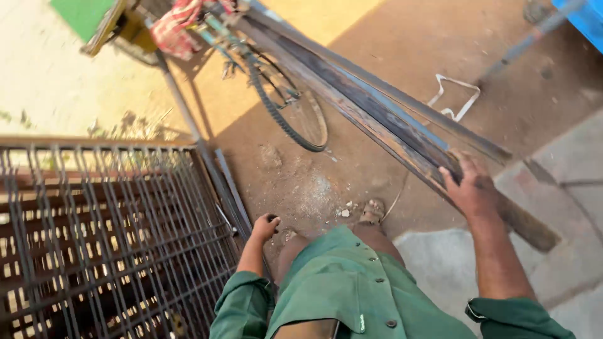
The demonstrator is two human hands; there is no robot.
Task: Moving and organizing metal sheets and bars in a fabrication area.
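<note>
My right hand (470, 187) rests on a bundle of long rusty steel bars (377, 110), fingers curled over the top of them near their lower end. The bars run diagonally from the upper middle down to the right and lie on a bicycle (282, 100). My left hand (264, 227) hangs low beside my leg, fingers closed, next to the edge of a metal grille frame (113, 232); whether it holds anything small I cannot tell. I wear a green shirt with rolled sleeves, and my sandalled foot (372, 211) stands on the dirt.
The bicycle's rear wheel (295, 116) stands on brown dirt, with a red cloth (176, 25) on it. A green board (85, 16) is at top left. A bent white wire piece (455, 97) lies on the ground. A concrete slab (565, 188) lies to the right.
</note>
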